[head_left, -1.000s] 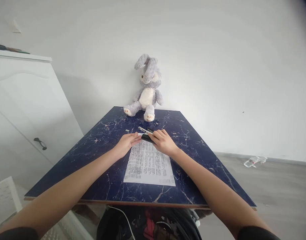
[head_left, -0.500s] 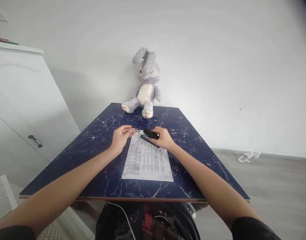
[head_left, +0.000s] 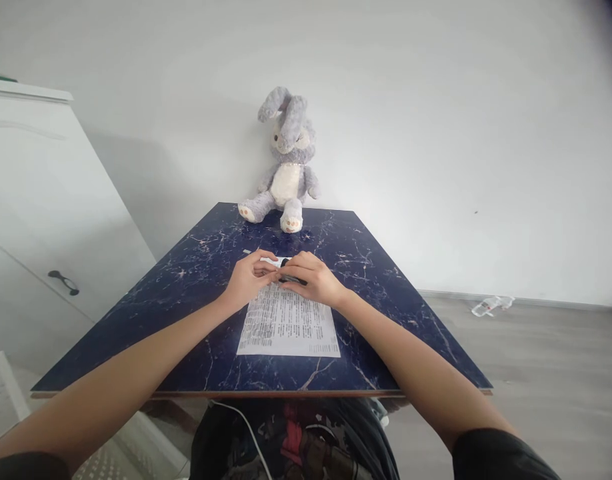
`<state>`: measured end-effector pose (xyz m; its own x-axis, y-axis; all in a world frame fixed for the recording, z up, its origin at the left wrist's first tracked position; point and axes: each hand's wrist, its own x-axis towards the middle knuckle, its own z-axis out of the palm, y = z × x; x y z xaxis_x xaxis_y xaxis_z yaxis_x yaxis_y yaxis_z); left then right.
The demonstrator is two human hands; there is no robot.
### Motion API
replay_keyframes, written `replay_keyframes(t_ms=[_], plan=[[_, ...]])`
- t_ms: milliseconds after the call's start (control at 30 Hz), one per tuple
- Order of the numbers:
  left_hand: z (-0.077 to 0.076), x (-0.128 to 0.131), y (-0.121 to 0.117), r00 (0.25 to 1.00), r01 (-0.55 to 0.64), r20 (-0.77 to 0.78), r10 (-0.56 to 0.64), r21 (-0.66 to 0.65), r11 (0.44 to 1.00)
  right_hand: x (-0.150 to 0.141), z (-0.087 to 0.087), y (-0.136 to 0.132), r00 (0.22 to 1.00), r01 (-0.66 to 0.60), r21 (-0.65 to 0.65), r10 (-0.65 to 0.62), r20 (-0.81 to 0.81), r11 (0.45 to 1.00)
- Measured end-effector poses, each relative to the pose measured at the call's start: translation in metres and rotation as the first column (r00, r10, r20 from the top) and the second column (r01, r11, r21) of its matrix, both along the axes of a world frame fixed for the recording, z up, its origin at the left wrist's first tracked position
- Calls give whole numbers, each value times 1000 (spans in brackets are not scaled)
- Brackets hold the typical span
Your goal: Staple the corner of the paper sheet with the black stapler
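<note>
A black stapler (head_left: 293,279) lies in my right hand (head_left: 313,277), whose fingers wrap over it and hide most of its body. My left hand (head_left: 253,275) meets it from the left, with curled fingers and the thumb closed at the stapler's front end. The exact contact there is partly covered by the fingers. Both hands are above the upper part of a printed sheet of paper (head_left: 289,327), which lies flat on the dark blue marbled table (head_left: 186,267). Just beyond my left hand is a small pale strip (head_left: 247,252), too small to make out.
A grey plush rabbit (head_left: 289,177) sits at the table's far end against the white wall. To the left stands a white cabinet (head_left: 46,200) with a dark handle. Some clear plastic packaging (head_left: 492,306) lies on the floor at right. A white cable (head_left: 246,423) hangs at my lap.
The stapler's metal part, drawn out toward my left hand before, no longer shows. My hands have come together, with my right fingers now covering more of the stapler. The view has shifted slightly.
</note>
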<state>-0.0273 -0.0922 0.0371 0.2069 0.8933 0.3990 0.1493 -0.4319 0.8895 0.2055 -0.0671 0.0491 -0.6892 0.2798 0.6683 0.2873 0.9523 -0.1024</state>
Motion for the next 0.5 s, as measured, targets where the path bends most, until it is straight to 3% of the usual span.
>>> replay_keyframes(t_ms=[133, 300, 367, 433, 500], plan=[[-1, 0, -1, 1000, 20, -4, -20, -8, 1000, -5, -3, -4, 998, 40, 53, -42, 46, 998], [-2, 1, 1, 999, 42, 10, -42, 11, 999, -6, -1, -4, 999, 31, 13, -31, -8, 999], [-3, -4, 9, 998, -49, 41, 47, 47, 998, -3, 1, 1, 993, 82, -31, -84, -85, 996], [-6, -16, 22, 973, -231, 47, 228, 104, 967, 8, 2, 13, 958, 202, -134, -224, -180, 970], [-12, -32, 39, 914, -357, -125, 385, 199, 913, 30, 0, 31, 876, 369, -300, -437, -204, 880]])
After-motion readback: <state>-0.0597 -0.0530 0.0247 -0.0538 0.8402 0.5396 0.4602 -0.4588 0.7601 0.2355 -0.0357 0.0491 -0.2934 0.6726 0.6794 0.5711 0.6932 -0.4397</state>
